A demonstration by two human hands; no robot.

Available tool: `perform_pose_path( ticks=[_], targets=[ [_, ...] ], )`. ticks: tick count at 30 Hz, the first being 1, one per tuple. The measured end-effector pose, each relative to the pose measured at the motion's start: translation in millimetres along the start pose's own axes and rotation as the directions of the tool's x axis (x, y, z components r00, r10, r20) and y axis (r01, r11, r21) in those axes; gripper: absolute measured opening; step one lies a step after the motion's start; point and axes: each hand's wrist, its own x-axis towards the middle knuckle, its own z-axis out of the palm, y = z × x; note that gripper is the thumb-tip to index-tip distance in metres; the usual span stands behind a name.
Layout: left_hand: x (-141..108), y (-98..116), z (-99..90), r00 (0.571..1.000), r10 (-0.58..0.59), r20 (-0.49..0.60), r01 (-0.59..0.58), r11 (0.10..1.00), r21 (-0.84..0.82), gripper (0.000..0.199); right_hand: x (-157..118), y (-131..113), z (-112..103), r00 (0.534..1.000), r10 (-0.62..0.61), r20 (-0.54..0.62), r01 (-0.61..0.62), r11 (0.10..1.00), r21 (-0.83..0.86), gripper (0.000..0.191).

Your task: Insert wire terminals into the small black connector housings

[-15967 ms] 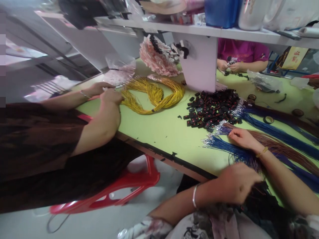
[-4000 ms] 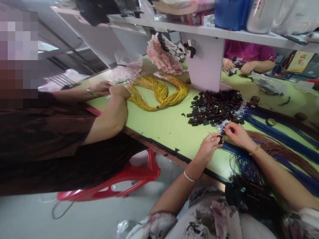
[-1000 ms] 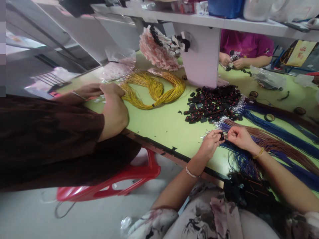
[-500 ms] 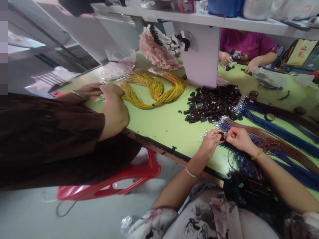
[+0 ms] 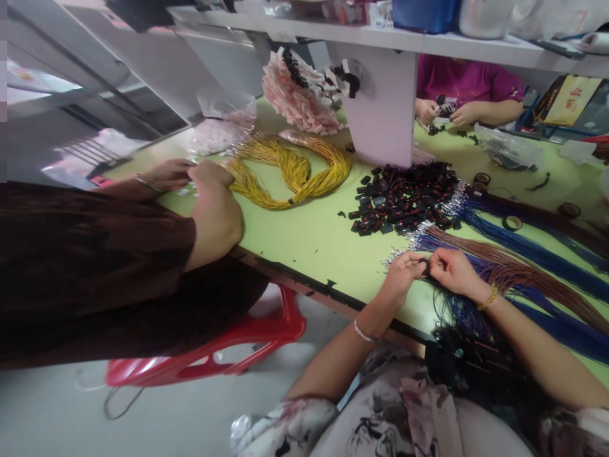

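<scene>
My left hand (image 5: 403,273) pinches a small black connector (image 5: 425,267) above the front part of the table. Against the connector's right side, my right hand (image 5: 450,270) has its fingers pressed together; whatever lies between them is too small to make out. A heap of black connectors (image 5: 404,198) lies beyond my hands. Brown wires (image 5: 495,257) with silvery tips run to the right, behind and under my right hand. Blue wires (image 5: 504,225) lie further back. More black connectors (image 5: 476,365) with wires rest at my lap.
At the left, a co-worker's hands (image 5: 209,181) are beside a yellow wire bundle (image 5: 304,184) on the green table (image 5: 285,238). Another person (image 5: 469,89) sits opposite. A shelf (image 5: 304,28) crosses above the table. A red stool (image 5: 204,355) stands at the lower left.
My fingers have closed in around the connector, which shows less, and my right hand is slightly nearer my left. The person opposite has brought both hands closer together.
</scene>
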Motion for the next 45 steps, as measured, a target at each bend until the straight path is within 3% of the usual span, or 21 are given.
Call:
perform_pose_path(
  ticks=[4,7,8,10,11,12,13,14,17,19,21,23,24,26,27,29,32,35,40,45],
  targets=[
    [-21.6,3.9,9.7,0.989,0.146,0.007,-0.146,0.979,0.145,0.018,2.3,10.5,-15.1,0.997,0.011,0.081,-0.020,0.993,0.117,0.016],
    [-56.9,8.2,23.7,0.938,0.270,0.218,-0.336,0.865,0.373,0.013,7.4,26.6,-37.8,0.987,0.161,0.014,-0.160,0.962,0.222,0.026],
    [-69.0,8.0,28.6,0.887,0.289,0.360,-0.434,0.786,0.439,0.014,8.6,31.3,-44.5,0.978,0.205,-0.023,-0.194,0.952,0.239,0.027],
    [-88.6,4.3,37.0,0.701,0.247,0.669,-0.639,0.635,0.435,0.019,9.3,36.5,-52.8,0.972,0.232,-0.043,-0.218,0.954,0.208,0.028],
    [-95.1,1.3,40.3,0.608,0.220,0.763,-0.709,0.583,0.397,0.020,8.7,36.5,-53.6,0.978,0.209,-0.029,-0.200,0.964,0.174,0.027],
    [-99.5,-2.0,42.9,0.544,0.198,0.815,-0.751,0.549,0.367,0.021,7.6,34.7,-51.9,0.986,0.169,0.001,-0.167,0.977,0.134,0.027],
    [-101.9,-4.9,44.9,0.507,0.185,0.842,-0.774,0.526,0.351,0.022,6.2,31.5,-48.2,0.992,0.121,0.041,-0.124,0.988,0.091,0.027],
    [-102.9,-6.8,46.2,0.497,0.175,0.850,-0.783,0.512,0.353,0.022,4.5,27.3,-42.7,0.994,0.075,0.081,-0.078,0.996,0.043,0.027],
    [-100.8,-3.4,46.1,0.506,0.146,0.850,-0.772,0.516,0.371,0.020,0.0,14.6,-22.5,0.987,0.006,0.163,0.024,0.984,-0.179,0.022],
    [-94.7,6.6,41.0,0.546,0.151,0.824,-0.745,0.538,0.395,0.019,-1.7,9.7,-11.4,0.984,0.008,0.176,0.051,0.943,-0.330,0.018],
    [-81.0,20.0,29.5,0.661,0.202,0.723,-0.687,0.550,0.475,0.017,-2.4,7.8,-4.8,0.983,0.020,0.181,0.058,0.908,-0.416,0.016],
    [-57.1,34.2,10.8,0.806,0.311,0.504,-0.585,0.554,0.592,0.018,-2.7,6.8,-1.7,0.982,0.020,0.189,0.069,0.887,-0.456,0.016],
    [-41.8,40.7,-0.5,0.846,0.391,0.364,-0.531,0.548,0.646,0.019,-3.1,6.0,-0.7,0.981,0.013,0.194,0.082,0.876,-0.476,0.018],
    [-8.6,51.5,-23.9,0.846,0.517,0.130,-0.435,0.527,0.730,0.018,-4.5,3.1,1.3,0.980,-0.001,0.199,0.111,0.834,-0.541,0.021],
    [7.5,55.4,-34.4,0.835,0.546,0.066,-0.379,0.485,0.788,0.020,-5.7,1.3,2.5,0.978,-0.012,0.211,0.134,0.806,-0.577,0.020],
    [34.6,59.6,-50.2,0.831,0.554,0.049,-0.300,0.373,0.878,0.026,-9.0,-2.1,5.1,0.961,-0.045,0.272,0.209,0.760,-0.615,0.016],
    [56.7,59.0,-59.1,0.858,0.507,0.086,-0.240,0.246,0.939,0.028,-14.4,-3.4,7.3,0.919,-0.120,0.377,0.330,0.759,-0.561,0.013],
    [60.5,56.6,-58.6,0.870,0.480,0.112,-0.226,0.188,0.956,0.021,-17.1,0.4,5.7,0.923,-0.155,0.352,0.318,0.823,-0.471,0.015],
    [52.7,57.4,-62.3,0.901,0.426,0.084,-0.192,0.217,0.957,0.017,-11.1,5.5,1.9,0.986,-0.082,0.144,0.110,0.975,-0.195,0.017],
    [42.1,60.3,-72.8,0.908,0.413,0.077,-0.181,0.218,0.959,0.023,3.4,-3.9,6.8,0.988,-0.022,0.153,-0.007,0.983,0.186,0.014]
  ],
)
